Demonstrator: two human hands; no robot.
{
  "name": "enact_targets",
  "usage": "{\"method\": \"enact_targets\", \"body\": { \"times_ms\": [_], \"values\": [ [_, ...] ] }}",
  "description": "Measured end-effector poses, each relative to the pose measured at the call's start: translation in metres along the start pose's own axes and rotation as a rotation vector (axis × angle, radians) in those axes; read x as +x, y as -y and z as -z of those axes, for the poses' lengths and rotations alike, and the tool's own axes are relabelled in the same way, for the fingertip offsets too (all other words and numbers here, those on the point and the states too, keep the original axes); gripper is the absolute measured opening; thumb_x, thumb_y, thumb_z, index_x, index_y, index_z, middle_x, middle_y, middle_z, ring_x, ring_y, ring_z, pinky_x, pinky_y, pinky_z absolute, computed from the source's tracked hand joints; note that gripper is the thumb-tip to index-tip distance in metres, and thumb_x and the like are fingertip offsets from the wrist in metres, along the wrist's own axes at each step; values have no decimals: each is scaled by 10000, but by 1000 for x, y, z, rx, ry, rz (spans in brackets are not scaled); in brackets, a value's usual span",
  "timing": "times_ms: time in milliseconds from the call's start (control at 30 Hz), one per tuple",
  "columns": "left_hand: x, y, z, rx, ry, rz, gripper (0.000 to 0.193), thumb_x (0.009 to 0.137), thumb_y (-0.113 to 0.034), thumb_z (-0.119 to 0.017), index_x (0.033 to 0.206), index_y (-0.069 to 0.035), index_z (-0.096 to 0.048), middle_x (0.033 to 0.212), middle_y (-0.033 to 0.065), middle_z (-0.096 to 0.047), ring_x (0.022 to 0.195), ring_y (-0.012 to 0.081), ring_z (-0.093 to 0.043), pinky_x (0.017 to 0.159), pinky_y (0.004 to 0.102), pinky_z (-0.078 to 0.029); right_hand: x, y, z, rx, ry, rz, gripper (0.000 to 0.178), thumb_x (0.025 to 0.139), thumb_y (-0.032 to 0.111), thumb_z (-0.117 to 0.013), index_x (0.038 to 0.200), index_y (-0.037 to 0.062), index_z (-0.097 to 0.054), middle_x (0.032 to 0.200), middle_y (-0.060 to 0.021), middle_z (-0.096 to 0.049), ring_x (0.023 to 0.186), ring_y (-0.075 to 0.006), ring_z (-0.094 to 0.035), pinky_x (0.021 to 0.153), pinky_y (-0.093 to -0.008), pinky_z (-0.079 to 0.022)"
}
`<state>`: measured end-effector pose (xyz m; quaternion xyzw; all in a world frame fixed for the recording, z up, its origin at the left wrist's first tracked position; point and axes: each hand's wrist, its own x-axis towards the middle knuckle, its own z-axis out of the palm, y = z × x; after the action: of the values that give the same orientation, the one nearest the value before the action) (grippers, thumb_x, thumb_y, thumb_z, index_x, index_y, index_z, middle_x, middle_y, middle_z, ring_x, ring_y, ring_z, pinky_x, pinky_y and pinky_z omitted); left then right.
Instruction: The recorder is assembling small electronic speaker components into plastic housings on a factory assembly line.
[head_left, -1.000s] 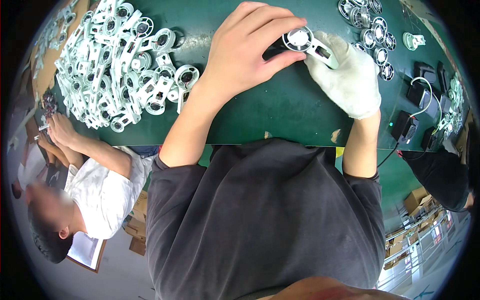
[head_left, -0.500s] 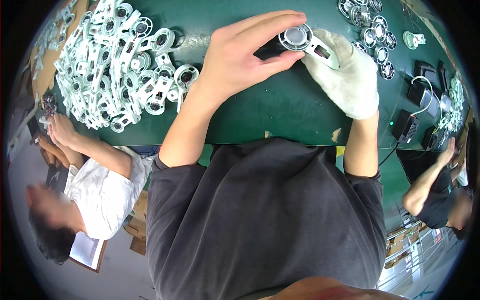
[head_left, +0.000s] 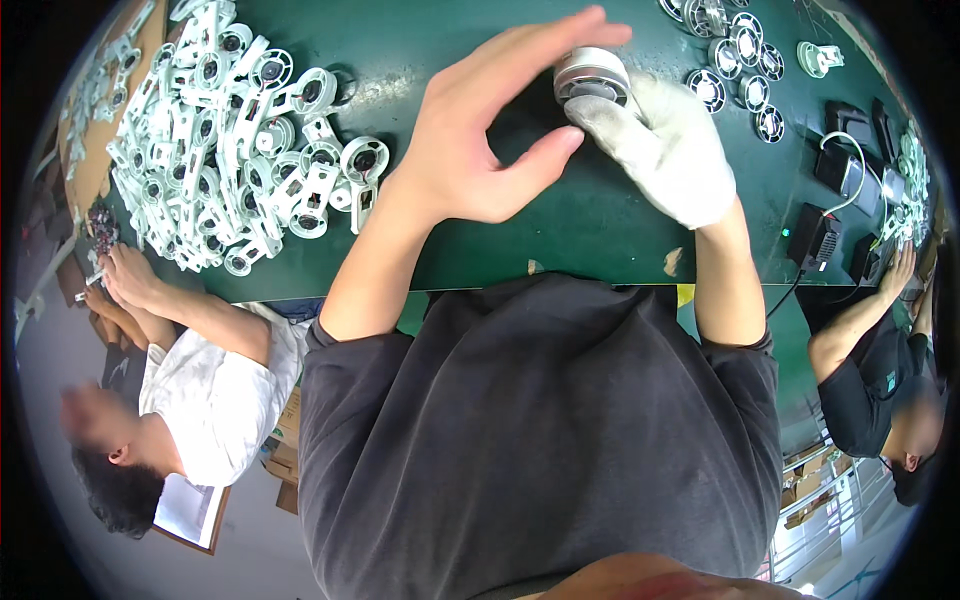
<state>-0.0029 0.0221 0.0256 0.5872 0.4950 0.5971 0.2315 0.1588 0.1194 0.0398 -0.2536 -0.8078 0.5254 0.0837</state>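
As right grip (head_left: 672,152) (gloved) holds round device (head_left: 591,72), cardboard boxes (head_left: 285,462), contents hidden

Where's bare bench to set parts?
Free: green tabletop below and between bare left hand and gloved right hand; strip from that glove to black vented box; gap between left hand and heaped white ring-ended housings. Crowded: that heap; upper right, among spoked rings.

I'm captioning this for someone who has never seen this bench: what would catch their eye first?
Probably the big heap of pale parts on the left of the dark green table. Next, near the top centre, the white-gloved right hand holding a round part beside the open, bare left hand. Then the silvery wheel-like pieces at upper right.
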Motion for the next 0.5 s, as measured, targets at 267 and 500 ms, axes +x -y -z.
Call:
{"method": "enact_targets", "body": {
  "times_ms": [267, 500],
  "values": [
    [-12, 5, -17, -357, 50, 170, 284, 877, -60, -671, 1126, 56, -602, 1171, 195, -631, 1032, 255, -647, 890, 352, -524, -8, -12, -12, -266, -91, 221, 306, 850, 344, -657, 1053, 116, -645, 748, -121, -660, 644, -354, -648, 576, -414, -515],
    [-13, 10, -17, -454, 31, 92, 254, 886, -55, -655, 1095, 74, -591, 1099, 209, -627, 1072, 365, -633, 939, 436, -516, -11, -7, -26, -480, -326, 301, 309, 818, 372, -678, 1014, 135, -652, 695, -69, -658, 583, -274, -655, 526, -353, -522]
  ]
}}
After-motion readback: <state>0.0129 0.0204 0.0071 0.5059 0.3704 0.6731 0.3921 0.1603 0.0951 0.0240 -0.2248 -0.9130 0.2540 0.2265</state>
